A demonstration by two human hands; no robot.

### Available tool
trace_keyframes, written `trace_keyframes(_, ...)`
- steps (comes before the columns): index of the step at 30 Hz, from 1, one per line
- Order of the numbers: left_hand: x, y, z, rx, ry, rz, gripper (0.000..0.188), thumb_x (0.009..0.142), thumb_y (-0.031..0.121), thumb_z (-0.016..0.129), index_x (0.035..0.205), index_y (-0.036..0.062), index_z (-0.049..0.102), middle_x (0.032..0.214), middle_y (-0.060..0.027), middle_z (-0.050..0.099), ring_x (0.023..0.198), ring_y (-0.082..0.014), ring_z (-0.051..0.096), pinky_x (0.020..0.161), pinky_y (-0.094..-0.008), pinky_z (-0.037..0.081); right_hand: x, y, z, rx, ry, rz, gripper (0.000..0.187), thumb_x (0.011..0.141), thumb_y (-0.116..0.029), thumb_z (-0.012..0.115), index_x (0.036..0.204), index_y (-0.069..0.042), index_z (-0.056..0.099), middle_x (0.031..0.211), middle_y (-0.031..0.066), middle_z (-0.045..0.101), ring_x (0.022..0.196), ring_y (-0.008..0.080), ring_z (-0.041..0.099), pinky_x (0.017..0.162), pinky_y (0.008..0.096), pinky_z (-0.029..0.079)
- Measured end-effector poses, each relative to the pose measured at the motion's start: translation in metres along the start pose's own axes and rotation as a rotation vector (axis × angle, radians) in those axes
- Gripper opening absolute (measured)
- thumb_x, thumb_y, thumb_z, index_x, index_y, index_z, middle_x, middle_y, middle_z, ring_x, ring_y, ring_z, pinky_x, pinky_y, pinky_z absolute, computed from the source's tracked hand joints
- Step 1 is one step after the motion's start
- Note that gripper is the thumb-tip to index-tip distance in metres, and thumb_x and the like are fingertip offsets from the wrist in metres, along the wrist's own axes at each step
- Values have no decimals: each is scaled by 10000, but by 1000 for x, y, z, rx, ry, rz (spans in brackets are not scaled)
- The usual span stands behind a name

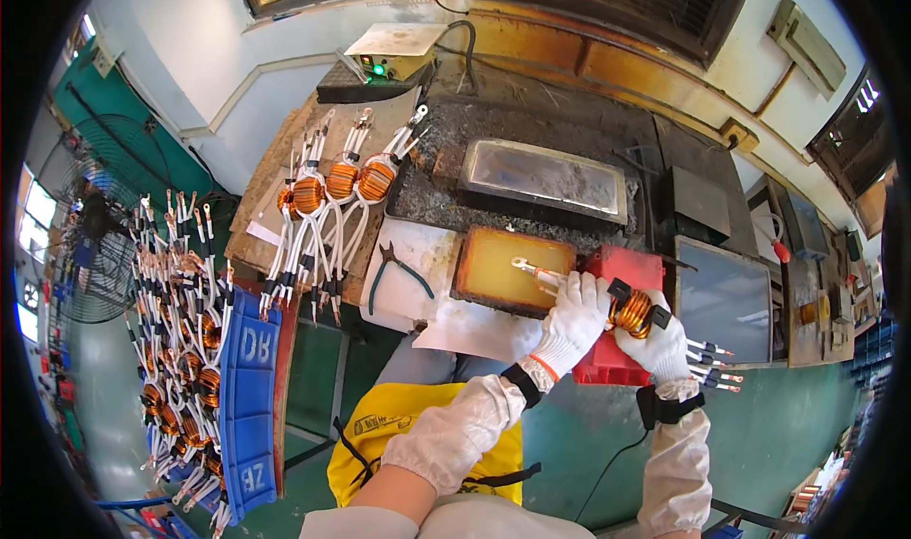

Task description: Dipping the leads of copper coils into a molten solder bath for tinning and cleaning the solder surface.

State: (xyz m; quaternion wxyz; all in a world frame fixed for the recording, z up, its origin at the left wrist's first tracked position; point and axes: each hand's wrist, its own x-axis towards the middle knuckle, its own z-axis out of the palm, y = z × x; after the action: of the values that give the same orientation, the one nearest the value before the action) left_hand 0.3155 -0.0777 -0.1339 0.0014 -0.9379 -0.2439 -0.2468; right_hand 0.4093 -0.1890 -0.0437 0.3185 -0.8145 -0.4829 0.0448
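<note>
A toroidal coil [634, 315] wound with copper wire hangs between my two white-gloved hands. My left hand [576, 313] closes on it from the left, around its white leads, whose lug ends [525, 266] point over a shallow tray [460, 275] of yellow liquid or wax. From the right, my right hand [660, 342] wraps the coil's other side, and more white leads with copper lugs [726, 378] stick out past it. Beneath the coil stands a red box [622, 266], partly covered by my hands.
Behind the yellow tray sits a rectangular metal-topped pot [546, 180]. Pliers [397, 275] lie on white paper to the left. Several finished-looking coils [342, 180] rest on a board, and many more fill a blue crate [251, 387]. A control box [394, 55] stands at the back.
</note>
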Motion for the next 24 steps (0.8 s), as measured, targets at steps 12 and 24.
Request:
trace_keyframes(12,11,6,-21,27,-46,16,362,858,180,500,1157,-16,553,1129,-203,577,1122,-368,532,976,-479,414,0,2,-2,50,-88,109,463,680,-187,733,1079,-57,536,885,144,651,822,299,660,732,363,526)
trace_keyframes(24,17,-1,-16,7,32,-56,234,814,176,539,974,11,577,976,-159,583,1012,-322,550,896,-454,451,17,-1,-3,-12,-182,119,456,703,-209,715,1087,-52,527,906,167,646,853,326,653,748,374,510)
